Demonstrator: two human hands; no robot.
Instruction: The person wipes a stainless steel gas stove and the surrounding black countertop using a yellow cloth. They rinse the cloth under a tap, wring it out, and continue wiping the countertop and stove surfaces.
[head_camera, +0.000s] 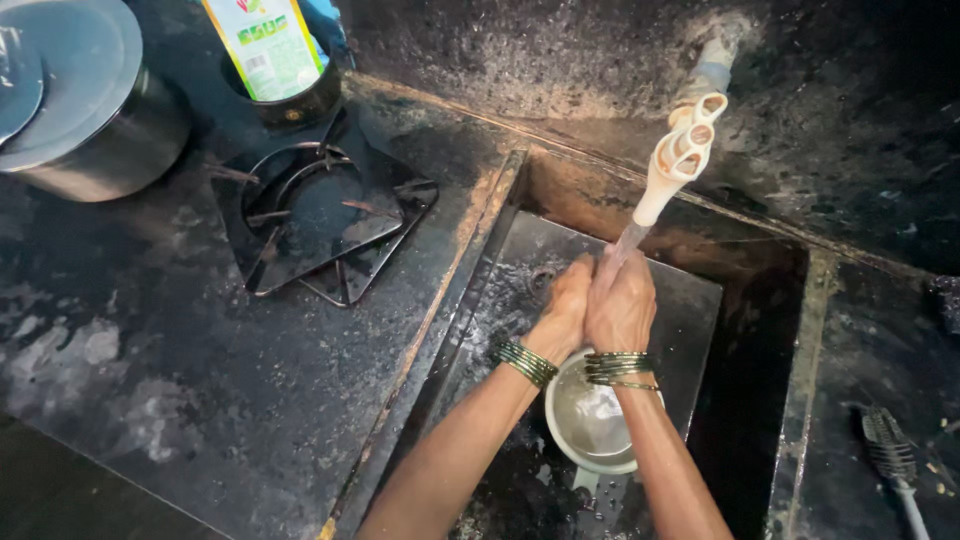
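Hands pressed together under the cream plastic tap, water stream falling onto them. Left hand and right hand touch palm to palm, fingers closed loosely on each other, apparently holding nothing; the view is blurred there. Round white steel bowl lies directly below the wrists, in the dark stone sink, nearer the right forearm.

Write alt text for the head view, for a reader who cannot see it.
A person's left hand and right hand, pressed together, are under water from a cream tap over a dark stone sink, above a pale bowl. A pan support and lidded steel pot sit on the counter to the left.
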